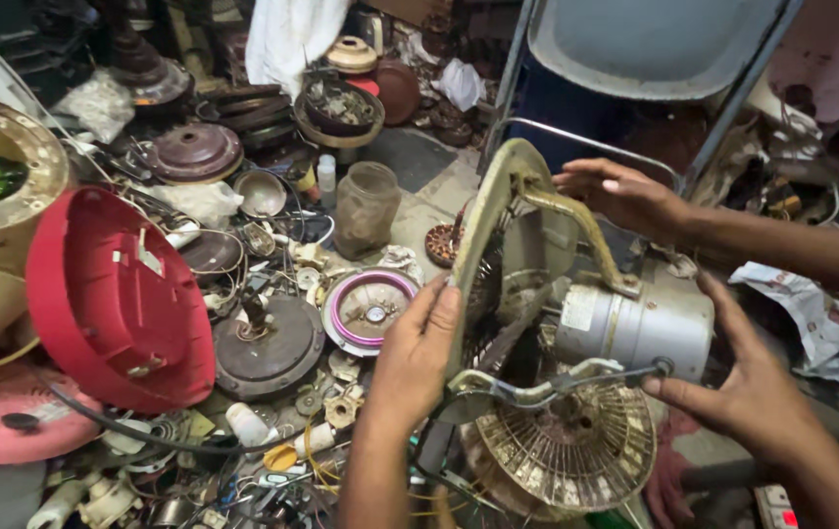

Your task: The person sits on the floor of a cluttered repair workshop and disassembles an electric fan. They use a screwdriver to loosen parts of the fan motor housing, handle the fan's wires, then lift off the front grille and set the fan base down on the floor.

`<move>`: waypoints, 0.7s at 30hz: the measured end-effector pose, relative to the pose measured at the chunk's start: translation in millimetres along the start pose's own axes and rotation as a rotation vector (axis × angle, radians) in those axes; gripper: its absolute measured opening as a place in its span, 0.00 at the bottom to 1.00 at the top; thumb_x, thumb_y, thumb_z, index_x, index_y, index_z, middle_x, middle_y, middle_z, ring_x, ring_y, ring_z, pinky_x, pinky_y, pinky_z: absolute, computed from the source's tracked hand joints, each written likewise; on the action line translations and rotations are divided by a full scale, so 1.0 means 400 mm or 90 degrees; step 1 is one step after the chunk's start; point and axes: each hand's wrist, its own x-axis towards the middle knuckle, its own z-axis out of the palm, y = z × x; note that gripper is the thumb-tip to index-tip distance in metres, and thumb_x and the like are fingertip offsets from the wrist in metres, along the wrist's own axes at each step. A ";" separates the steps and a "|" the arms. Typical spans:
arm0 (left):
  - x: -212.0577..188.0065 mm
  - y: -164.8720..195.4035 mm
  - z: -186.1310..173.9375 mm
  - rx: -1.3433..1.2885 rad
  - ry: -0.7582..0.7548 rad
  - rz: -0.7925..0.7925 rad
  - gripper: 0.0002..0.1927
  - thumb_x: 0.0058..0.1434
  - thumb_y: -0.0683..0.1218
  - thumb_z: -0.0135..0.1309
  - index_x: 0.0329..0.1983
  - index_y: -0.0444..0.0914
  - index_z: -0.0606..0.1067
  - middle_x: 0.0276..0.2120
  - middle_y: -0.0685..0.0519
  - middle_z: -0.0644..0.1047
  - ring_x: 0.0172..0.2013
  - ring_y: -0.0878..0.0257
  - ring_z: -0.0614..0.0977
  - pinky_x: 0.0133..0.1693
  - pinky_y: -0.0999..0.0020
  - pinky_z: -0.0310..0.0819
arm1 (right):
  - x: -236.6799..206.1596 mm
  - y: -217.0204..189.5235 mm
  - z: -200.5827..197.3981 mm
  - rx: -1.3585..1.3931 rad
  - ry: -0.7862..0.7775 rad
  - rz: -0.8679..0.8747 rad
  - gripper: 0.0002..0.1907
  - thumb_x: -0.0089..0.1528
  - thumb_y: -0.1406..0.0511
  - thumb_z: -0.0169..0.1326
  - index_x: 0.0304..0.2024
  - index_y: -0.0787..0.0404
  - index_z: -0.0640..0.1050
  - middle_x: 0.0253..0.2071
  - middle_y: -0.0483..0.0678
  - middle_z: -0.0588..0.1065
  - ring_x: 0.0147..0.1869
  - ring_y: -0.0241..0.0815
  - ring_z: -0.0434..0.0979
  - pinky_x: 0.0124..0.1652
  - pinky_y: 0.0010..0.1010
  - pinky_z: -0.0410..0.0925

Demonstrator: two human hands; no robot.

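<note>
Floor strewn with fan parts; a red cover (116, 294) lies well left of the fan motor (635, 323). Your left hand (419, 343) is closed round the frame ring (483, 245), left of the motor. Your right hand (743, 392) pinches the lower bracket (537, 392) at its end, below the motor. Another person's hand (625, 191) grips the upper bracket (586, 225). Judgement: bracket fixing in hand; next move needs the ring held steady.

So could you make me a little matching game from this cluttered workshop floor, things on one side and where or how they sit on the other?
Things:
1. red round cover
2. cloudy plastic jar
3. grey motor housing
4. left hand

Places or states:
A. stands upright on the floor in the middle, further back
B. grips the edge of the pale ring frame
C. leans tilted at the left among the parts
D. sits inside the curved metal brackets, near the right hand

Pairs: 1-C, 2-A, 3-D, 4-B
</note>
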 end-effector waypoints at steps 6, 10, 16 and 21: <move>0.020 -0.036 0.001 -0.055 0.062 -0.001 0.28 0.69 0.57 0.47 0.60 0.30 0.74 0.47 0.50 0.82 0.48 0.65 0.80 0.52 0.71 0.72 | -0.001 -0.095 0.000 0.004 -0.001 -0.052 0.72 0.38 0.53 0.73 0.77 0.56 0.47 0.74 0.60 0.57 0.75 0.55 0.60 0.65 0.45 0.59; 0.014 -0.041 -0.010 -0.011 0.067 -0.056 0.26 0.71 0.55 0.48 0.59 0.30 0.79 0.33 0.43 0.78 0.35 0.61 0.75 0.39 0.66 0.72 | -0.085 -0.196 0.017 -0.266 0.205 -0.389 0.61 0.41 0.45 0.66 0.72 0.53 0.57 0.71 0.64 0.59 0.74 0.63 0.60 0.69 0.52 0.55; -0.005 -0.021 -0.016 0.080 0.152 0.108 0.25 0.69 0.54 0.51 0.55 0.29 0.77 0.43 0.42 0.84 0.45 0.58 0.86 0.49 0.67 0.77 | -0.037 -0.208 0.061 -0.387 0.183 -0.396 0.49 0.43 0.44 0.66 0.64 0.55 0.71 0.71 0.62 0.61 0.73 0.66 0.60 0.66 0.54 0.56; -0.012 0.016 -0.005 0.090 0.154 0.087 0.23 0.66 0.54 0.53 0.52 0.30 0.79 0.43 0.42 0.85 0.44 0.55 0.87 0.47 0.65 0.78 | -0.017 -0.165 0.075 -0.172 0.199 -0.170 0.45 0.49 0.51 0.67 0.65 0.59 0.70 0.65 0.58 0.69 0.67 0.56 0.70 0.62 0.45 0.64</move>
